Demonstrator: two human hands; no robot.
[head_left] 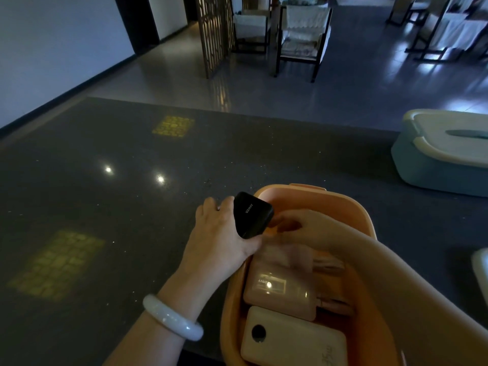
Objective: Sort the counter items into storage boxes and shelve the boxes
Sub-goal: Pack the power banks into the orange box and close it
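An open orange storage box [351,207] stands on the dark counter in front of me. My left hand [219,233] grips a black power bank [252,215] over the box's left rim. My right hand [301,228] reaches into the box with curled fingers touching the black power bank's lower right edge. Inside the box lie a pale power bank [280,289], a cream power bank [293,339] with a round black spot, and some cables [332,302].
A blue storage box with a pale closed lid [446,151] stands at the counter's right. A white object [482,270] shows at the right edge. The dark counter [105,207] stretches left. Beyond it are chairs [301,35] and a wooden screen [214,30].
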